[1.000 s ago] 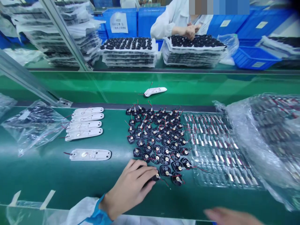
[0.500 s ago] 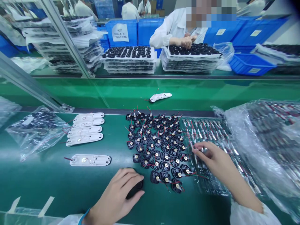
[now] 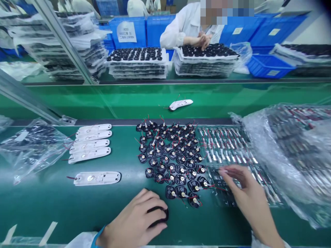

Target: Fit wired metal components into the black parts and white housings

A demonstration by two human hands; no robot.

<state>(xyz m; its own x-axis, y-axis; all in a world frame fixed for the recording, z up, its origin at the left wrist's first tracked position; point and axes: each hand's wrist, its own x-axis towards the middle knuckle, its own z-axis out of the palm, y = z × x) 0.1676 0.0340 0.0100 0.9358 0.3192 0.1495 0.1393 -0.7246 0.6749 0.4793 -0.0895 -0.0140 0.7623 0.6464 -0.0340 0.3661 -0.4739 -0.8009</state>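
My left hand (image 3: 137, 217) is curled over a black plastic housing (image 3: 166, 214), mostly hidden under the fingers, low over the green tabletop. To the right, my right hand (image 3: 245, 189) is closed in a pinch above a clear plastic tray (image 3: 216, 172) of small wired parts. What lies between those fingertips is too small to make out. Between the hands and further back lie rows of black housings (image 3: 181, 169), each with a round brass-coloured disc and red and green wires. A white elongated shell (image 3: 103, 178) with a similar disc lies left of my left hand.
Several more white shells (image 3: 90, 143) lie at the back left beside a clear bag (image 3: 33, 144) of dark parts. Bagged trays (image 3: 297, 148) stand at the right. One white shell (image 3: 182, 103) is on the green belt (image 3: 129, 100); beyond it, a co-worker's hands (image 3: 204, 42) touch stacked trays.
My left hand has shifted slightly right with the black housing. My right hand has moved right and down over the tray, away from the nearest white-tipped wired parts. The view has shifted slightly.
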